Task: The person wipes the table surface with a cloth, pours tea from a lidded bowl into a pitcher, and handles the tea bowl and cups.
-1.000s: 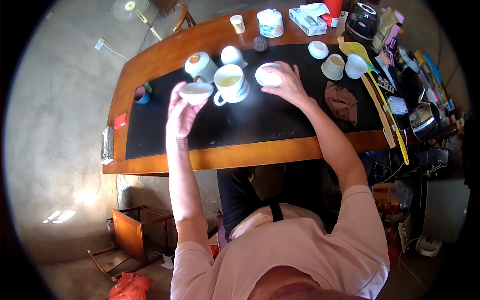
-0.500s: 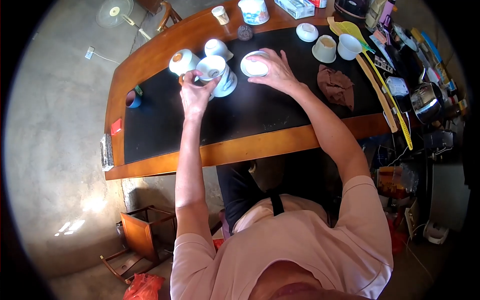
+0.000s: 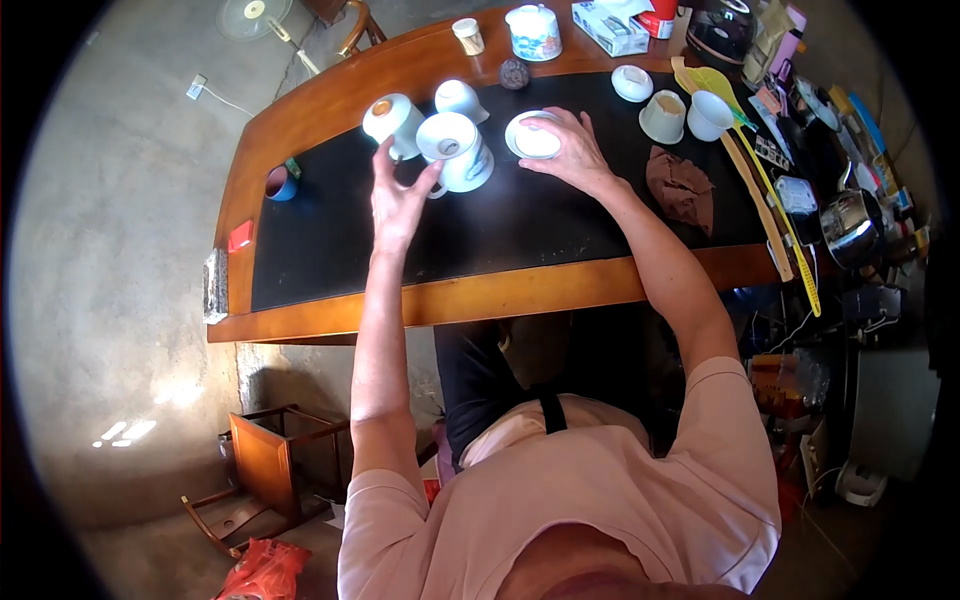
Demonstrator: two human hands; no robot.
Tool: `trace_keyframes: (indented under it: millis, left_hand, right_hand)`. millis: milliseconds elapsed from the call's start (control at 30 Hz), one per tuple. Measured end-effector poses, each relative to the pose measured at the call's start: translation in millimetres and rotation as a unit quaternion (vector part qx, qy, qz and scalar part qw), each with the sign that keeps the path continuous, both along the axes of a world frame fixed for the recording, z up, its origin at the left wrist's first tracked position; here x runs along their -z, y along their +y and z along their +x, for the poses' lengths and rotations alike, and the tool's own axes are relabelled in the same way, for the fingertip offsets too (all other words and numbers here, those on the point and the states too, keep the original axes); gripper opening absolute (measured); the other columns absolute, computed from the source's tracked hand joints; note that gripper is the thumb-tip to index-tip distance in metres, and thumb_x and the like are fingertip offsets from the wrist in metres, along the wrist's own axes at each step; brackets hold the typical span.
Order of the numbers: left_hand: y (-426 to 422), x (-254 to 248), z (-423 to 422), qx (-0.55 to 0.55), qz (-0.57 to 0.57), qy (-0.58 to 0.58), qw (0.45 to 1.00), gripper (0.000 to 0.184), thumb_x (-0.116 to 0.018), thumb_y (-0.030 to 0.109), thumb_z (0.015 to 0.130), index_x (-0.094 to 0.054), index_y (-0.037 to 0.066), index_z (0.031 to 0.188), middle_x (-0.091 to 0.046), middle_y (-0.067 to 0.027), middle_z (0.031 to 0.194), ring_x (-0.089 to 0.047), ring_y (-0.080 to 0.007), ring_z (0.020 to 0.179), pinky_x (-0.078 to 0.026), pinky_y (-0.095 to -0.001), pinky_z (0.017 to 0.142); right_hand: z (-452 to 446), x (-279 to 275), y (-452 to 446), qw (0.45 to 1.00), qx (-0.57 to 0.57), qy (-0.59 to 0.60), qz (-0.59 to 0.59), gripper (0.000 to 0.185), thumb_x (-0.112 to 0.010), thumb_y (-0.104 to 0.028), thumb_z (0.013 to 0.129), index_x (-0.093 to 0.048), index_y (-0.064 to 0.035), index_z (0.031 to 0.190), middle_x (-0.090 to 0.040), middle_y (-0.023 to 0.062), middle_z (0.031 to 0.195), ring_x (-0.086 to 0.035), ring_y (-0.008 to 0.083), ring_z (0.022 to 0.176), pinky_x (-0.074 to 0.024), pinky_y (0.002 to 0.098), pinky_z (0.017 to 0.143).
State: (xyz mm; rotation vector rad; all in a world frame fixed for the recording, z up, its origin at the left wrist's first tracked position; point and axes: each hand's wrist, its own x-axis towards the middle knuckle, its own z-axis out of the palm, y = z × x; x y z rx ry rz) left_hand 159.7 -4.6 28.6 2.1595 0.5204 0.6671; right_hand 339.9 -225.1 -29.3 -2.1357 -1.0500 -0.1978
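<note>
In the head view, just beyond the left hand (image 3: pixel 402 198), got a glossy white mug (image 3: pixel 468 172), rounded, with a bluish print on its side. Sitting over its mouth, near the left thumb, a smooth, funnel-shaped white piece (image 3: pixel 452 131) with a greyish round spot inside. Past the left fingertips, a pale rounded vessel (image 3: pixel 400 124) with a brownish disc on it, plus a smaller white pitcher (image 3: pixel 458 98) farther out between the hands. Beyond the right hand (image 3: pixel 578 157) and a bit to its left, a dark, bumpy, roundish lump (image 3: pixel 514 73). Off to the right of that hand, a crumpled brown cloth (image 3: pixel 682 190), all folds, with a tapered pale cup (image 3: pixel 662 118) just above. Below both hands, a dull black mat (image 3: pixel 510 230) on a shiny orange-brown wooden table (image 3: pixel 480 304). As for pose: left forearm reaching pretty much straight ahead, thumb and index spread in a wide C beside the mug, so basically open; can't tell if the thumb tip grazes the funnel piece. Right arm angled in with elbow bent, hand arched over, fingers and thumb gripping the rim of a round white bowl (image 3: pixel 530 137), well apart from the left hand.
</note>
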Motion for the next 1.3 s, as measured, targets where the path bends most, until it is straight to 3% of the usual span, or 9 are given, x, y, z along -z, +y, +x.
trace_keyframes:
  millis: [100,167,367,433,533,633,1067,1300]
  left_hand:
    - [28.8,11.3,-28.8,-0.059,-0.044,-0.062,0.995,0.080,-0.073,0.040,0.083,-0.033,0.009,0.144,-0.038,-0.0255,0.146,-0.039,-0.0372,0.135,-0.033,-0.0435,0.110]
    - [57.6,22.8,-51.9,-0.116,-0.043,-0.074,0.990,0.070,-0.068,0.040,0.088,-0.037,0.008,0.142,-0.041,-0.0237,0.144,-0.042,-0.0359,0.133,-0.034,-0.0418,0.109]
    - [149.2,90.2,-116.6,-0.321,0.092,0.091,0.938,0.053,-0.060,0.039,0.092,-0.049,0.004,0.131,-0.052,-0.0221,0.132,-0.054,-0.0391,0.117,-0.043,-0.0452,0.101]
    - [130.3,68.0,-114.9,-0.330,0.033,0.074,0.940,0.050,-0.057,0.037,0.094,-0.049,0.003,0.130,-0.053,-0.0195,0.132,-0.053,-0.0355,0.120,-0.038,-0.0438,0.106]
    - [129.6,70.5,-112.9,-0.317,0.101,0.149,0.931,0.048,-0.053,0.037,0.096,-0.050,0.003,0.130,-0.053,-0.0171,0.132,-0.051,-0.0322,0.122,-0.030,-0.0419,0.111]
    - [126.1,67.9,-113.1,-0.323,0.092,0.158,0.928,0.049,-0.051,0.040,0.097,-0.050,0.003,0.130,-0.054,-0.0166,0.132,-0.050,-0.0303,0.124,-0.025,-0.0408,0.114]
    - [122.6,64.6,-113.7,-0.313,0.110,0.175,0.927,0.048,-0.053,0.039,0.096,-0.053,0.002,0.126,-0.055,-0.0154,0.128,-0.051,-0.0298,0.123,-0.028,-0.0413,0.112]
    - [128.2,75.0,-112.8,-0.318,0.148,0.167,0.921,0.048,-0.052,0.044,0.094,-0.056,0.004,0.121,-0.058,-0.0150,0.124,-0.051,-0.0299,0.121,-0.030,-0.0422,0.109]
  right_hand:
    - [0.1,2.2,-3.9,1.000,-0.011,-0.005,0.014,0.064,-0.083,-0.041,0.067,-0.061,-0.0198,0.123,-0.049,0.0133,0.134,-0.041,0.0303,0.132,-0.0131,0.0587,0.114]
    - [-0.5,2.2,-9.3,1.000,-0.013,-0.005,0.021,0.063,-0.083,-0.041,0.067,-0.062,-0.0188,0.122,-0.051,0.0135,0.132,-0.044,0.0303,0.129,-0.0143,0.0607,0.113]
    - [-5.8,-3.1,-10.1,1.000,0.021,-0.016,0.012,0.063,-0.084,-0.042,0.066,-0.062,-0.0181,0.120,-0.053,0.0131,0.129,-0.046,0.0299,0.127,-0.0144,0.0620,0.112]
    - [-14.1,-9.7,-7.9,1.000,0.021,-0.018,0.009,0.062,-0.084,-0.042,0.066,-0.063,-0.0178,0.119,-0.053,0.0135,0.130,-0.046,0.0301,0.127,-0.0139,0.0622,0.112]
    - [-24.4,-15.0,-8.0,1.000,0.003,-0.016,-0.004,0.060,-0.084,-0.040,0.066,-0.064,-0.0168,0.118,-0.053,0.0139,0.131,-0.047,0.0305,0.127,-0.0137,0.0627,0.111]
    - [-29.9,-24.6,-14.9,1.000,-0.009,-0.007,-0.019,0.060,-0.084,-0.039,0.066,-0.064,-0.0162,0.118,-0.054,0.0139,0.130,-0.047,0.0308,0.127,-0.0144,0.0631,0.111]
    - [-36.8,-46.6,-31.7,0.999,-0.017,-0.012,-0.024,0.058,-0.084,-0.040,0.068,-0.065,-0.0196,0.119,-0.052,0.0143,0.133,-0.045,0.0309,0.130,-0.0088,0.0651,0.113]
    - [-38.9,-46.1,-31.6,0.999,-0.033,-0.019,-0.017,0.057,-0.085,-0.036,0.066,-0.066,-0.0175,0.117,-0.053,0.0149,0.132,-0.046,0.0318,0.128,-0.0116,0.0649,0.112]
